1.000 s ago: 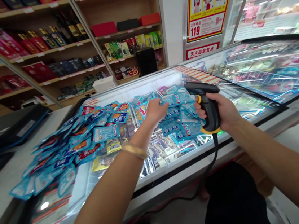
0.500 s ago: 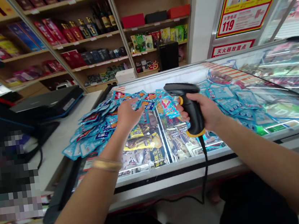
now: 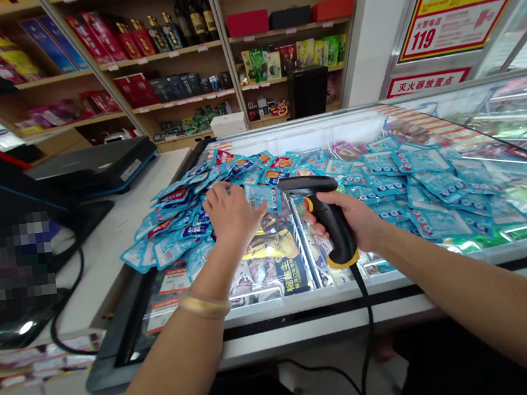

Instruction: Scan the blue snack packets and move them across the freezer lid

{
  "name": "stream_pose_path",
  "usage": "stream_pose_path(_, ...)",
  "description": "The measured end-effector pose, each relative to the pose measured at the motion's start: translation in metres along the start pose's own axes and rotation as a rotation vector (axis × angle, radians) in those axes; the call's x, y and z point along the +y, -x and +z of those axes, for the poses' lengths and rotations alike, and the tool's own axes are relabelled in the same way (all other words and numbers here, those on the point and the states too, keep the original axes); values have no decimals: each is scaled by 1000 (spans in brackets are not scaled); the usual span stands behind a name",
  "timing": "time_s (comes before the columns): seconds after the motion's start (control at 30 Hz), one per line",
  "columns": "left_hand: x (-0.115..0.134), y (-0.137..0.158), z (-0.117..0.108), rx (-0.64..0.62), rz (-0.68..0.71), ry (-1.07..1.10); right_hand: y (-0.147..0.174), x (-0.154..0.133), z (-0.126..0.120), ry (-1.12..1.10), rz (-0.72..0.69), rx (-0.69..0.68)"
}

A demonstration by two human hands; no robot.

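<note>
My right hand (image 3: 360, 221) is wrapped round the grip of a black and yellow barcode scanner (image 3: 339, 230), its head pointing left. Bent over the left pile of blue snack packets (image 3: 174, 212) is my left hand (image 3: 231, 217), fingers apart and thumb out to the right. A pale blue packet (image 3: 259, 195) lies just beyond that thumb, below the scanner's head; I cannot tell whether the hand touches it. To the right of the scanner, more blue packets (image 3: 428, 184) are spread over the glass, many with their pale side up. The fingertips of my left hand are partly hidden.
The packets rest on a glass-topped chest freezer (image 3: 260, 326) with frozen goods inside. A black cable (image 3: 368, 313) hangs from the scanner past the freezer's front edge. At left stands a counter (image 3: 120, 224) with a dark flat device (image 3: 96, 167). Stocked shelves (image 3: 169, 55) line the back.
My left hand has moved toward the left pile. A pale packet now shows below the scanner's head, where a brighter one lay further right. The scanner has come slightly left and lower.
</note>
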State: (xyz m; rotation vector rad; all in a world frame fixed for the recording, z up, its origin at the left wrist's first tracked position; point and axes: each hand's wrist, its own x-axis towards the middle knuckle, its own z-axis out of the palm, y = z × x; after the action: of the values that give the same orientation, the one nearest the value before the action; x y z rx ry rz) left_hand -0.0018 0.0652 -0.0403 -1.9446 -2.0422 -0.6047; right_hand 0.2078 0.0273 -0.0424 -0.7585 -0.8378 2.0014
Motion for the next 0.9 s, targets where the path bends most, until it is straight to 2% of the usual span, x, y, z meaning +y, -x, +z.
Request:
stream_pose_path(0.13, 4, 0, -1, -20, 8, 248, 2, -4, 0, 9, -19, -9)
stream_pose_path(0.33, 8, 0, 0, 31, -81, 902, 6, -7, -1, 36, -71, -15)
stream_pose_path(0.47, 5, 1, 3, -79, -158, 1173, 8, -8, 0, 41, -79, -2)
stream_pose_path(0.7, 6, 3, 5, -72, -172, 1206, 9, -9, 2, 52, -62, -34)
stream_pose_path(0.9, 8, 5, -5, -117, -59, 904, 10, -9, 3, 54, -28, -58)
